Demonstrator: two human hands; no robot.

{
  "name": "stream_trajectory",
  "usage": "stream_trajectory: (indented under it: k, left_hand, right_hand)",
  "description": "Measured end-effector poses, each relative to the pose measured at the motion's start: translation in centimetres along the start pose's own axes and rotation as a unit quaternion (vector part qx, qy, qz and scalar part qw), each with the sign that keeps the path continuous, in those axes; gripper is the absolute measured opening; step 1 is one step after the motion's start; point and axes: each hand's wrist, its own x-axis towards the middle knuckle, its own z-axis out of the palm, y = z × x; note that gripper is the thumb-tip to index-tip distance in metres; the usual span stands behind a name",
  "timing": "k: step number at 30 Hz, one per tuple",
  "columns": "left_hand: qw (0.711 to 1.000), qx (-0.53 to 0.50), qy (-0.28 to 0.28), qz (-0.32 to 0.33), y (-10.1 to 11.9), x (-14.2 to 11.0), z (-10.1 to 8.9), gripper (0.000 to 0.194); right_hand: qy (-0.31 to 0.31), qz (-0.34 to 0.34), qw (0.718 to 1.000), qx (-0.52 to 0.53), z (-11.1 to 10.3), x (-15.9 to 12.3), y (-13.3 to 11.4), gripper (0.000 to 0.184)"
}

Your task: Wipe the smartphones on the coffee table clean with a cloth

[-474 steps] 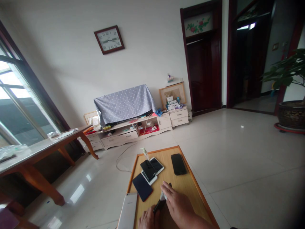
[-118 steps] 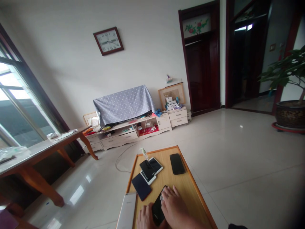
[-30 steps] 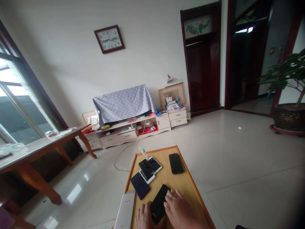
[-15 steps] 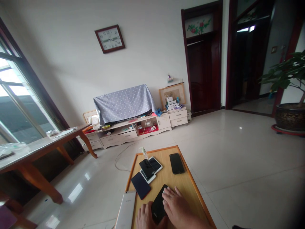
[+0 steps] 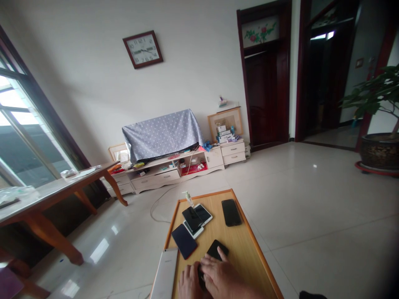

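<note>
A black phone [image 5: 217,248] lies on the small wooden table [image 5: 249,265], its lower part hidden by my hands. My left hand [image 5: 189,282] grips the phone's lower left edge with its fingers bent. Across the phone's face lies my right hand [image 5: 220,274], flat, with fingers stretched toward the left and the thumb apart. Close by, to the upper left, is a dark blue tablet [image 5: 184,241]. A silver-white tablet [image 5: 165,274] rests along the table's left edge. Another black phone [image 5: 231,212] lies near the right edge.
Toward the table's far end, a black phone [image 5: 192,218] overlaps two white-framed devices beside a pump bottle [image 5: 189,199]. A long table [image 5: 56,189] stands left; a white TV cabinet [image 5: 162,178] is along the wall. At right stands a potted plant [image 5: 380,151].
My right hand has slid down and left over the phone, its fingers now pointing more to the left. More of the phone's top end shows. My left hand stays in place.
</note>
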Motion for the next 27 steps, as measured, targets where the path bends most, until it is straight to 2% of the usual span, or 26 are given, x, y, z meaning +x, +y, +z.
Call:
stream_trajectory:
  k: [3, 9, 12, 15, 17, 19, 21, 24, 26, 27]
  left_hand:
    - [1.0, -0.007, 0.006, 0.009, 0.1, -0.1, -0.1, 0.059]
    - [1.0, -0.004, -0.006, -0.002, -0.2, 0.1, -0.1, 0.048]
    - [1.0, 0.003, 0.006, 0.008, -0.1, 0.0, 0.0, 0.055]
    - [0.999, -0.007, 0.034, 0.017, 0.1, -0.1, 0.3, 0.073]
    - [0.999, -0.01, 0.046, 0.016, 0.0, -0.1, 0.6, 0.074]
    - [0.999, -0.005, 0.049, 0.015, -0.1, -0.1, 0.8, 0.074]
    - [0.999, 0.001, 0.047, 0.013, -0.3, 0.1, 1.0, 0.069]
    - [1.0, 0.004, 0.029, 0.003, -0.7, 0.4, 1.0, 0.054]
    - [1.0, 0.005, 0.015, -0.001, -0.8, 0.4, 1.0, 0.057]
    - [1.0, 0.005, 0.014, 0.001, -0.7, 0.3, 1.0, 0.057]
  right_hand:
    - [0.024, 0.051, 0.998, -0.001, -0.3, 0.3, -0.2, 0.038]
    - [-0.027, 0.026, 0.999, 0.006, 0.9, 0.6, -0.7, 0.037]
    - [0.013, 0.046, 0.999, -0.007, 0.6, 0.7, 0.4, 0.038]
    - [0.053, 0.112, 0.992, -0.037, 0.1, 0.9, 2.3, 0.041]
    - [0.066, 0.15, 0.985, -0.057, 0.0, 0.9, 3.1, 0.043]
    - [0.071, 0.159, 0.982, -0.069, 0.3, 0.7, 3.2, 0.045]
    - [0.05, 0.14, 0.987, -0.063, 1.1, 0.4, 2.4, 0.046]
    - [-0.032, 0.099, 0.994, -0.027, 2.1, -0.1, 0.7, 0.048]
    - [-0.077, 0.08, 0.994, -0.008, 2.3, -0.2, 0.1, 0.047]
    - [-0.077, 0.077, 0.994, -0.007, 2.1, -0.3, 0.1, 0.045]
